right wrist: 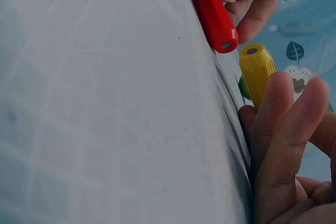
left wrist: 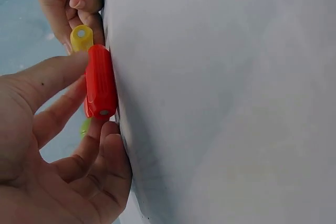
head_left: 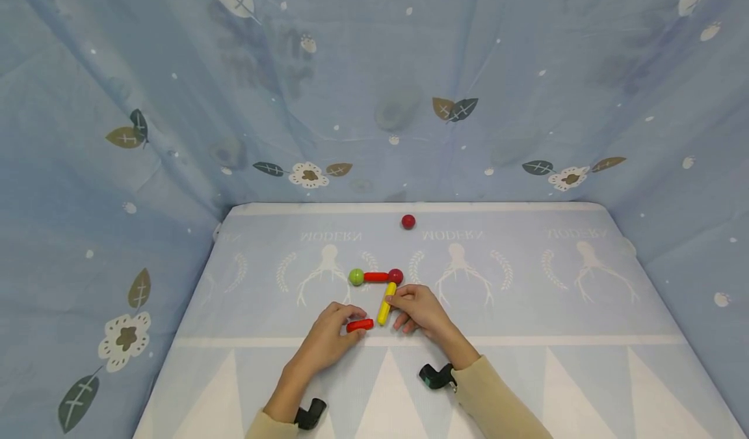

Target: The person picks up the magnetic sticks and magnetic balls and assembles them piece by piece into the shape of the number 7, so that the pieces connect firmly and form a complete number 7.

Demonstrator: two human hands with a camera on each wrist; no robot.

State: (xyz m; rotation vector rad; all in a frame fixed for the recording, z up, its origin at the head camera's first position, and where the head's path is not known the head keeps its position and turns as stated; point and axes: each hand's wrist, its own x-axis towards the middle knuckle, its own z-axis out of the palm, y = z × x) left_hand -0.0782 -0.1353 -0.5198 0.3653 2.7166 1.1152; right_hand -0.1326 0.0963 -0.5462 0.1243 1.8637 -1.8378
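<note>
In the head view, my left hand [head_left: 329,336] holds a loose red magnetic rod [head_left: 359,325], thumb on its near side and fingers beyond it. Its grey metal end shows in the left wrist view, where the thumb meets the red rod [left wrist: 102,80]. My right hand [head_left: 422,310] pinches a yellow magnetic rod [head_left: 384,309] between thumb and fingers. The far end of the yellow rod meets a dark red ball [head_left: 395,276]. From that ball a second red rod [head_left: 376,277] runs left to a green ball [head_left: 356,277]. The yellow rod's near end [right wrist: 253,52] lies close to the loose red rod [right wrist: 216,22].
Another red ball [head_left: 408,222] sits by itself near the far edge of the table [head_left: 526,296]. Blue patterned cloth [head_left: 374,88] rises behind the table and along both sides. A black wrist device [head_left: 435,376] shows at the right cuff.
</note>
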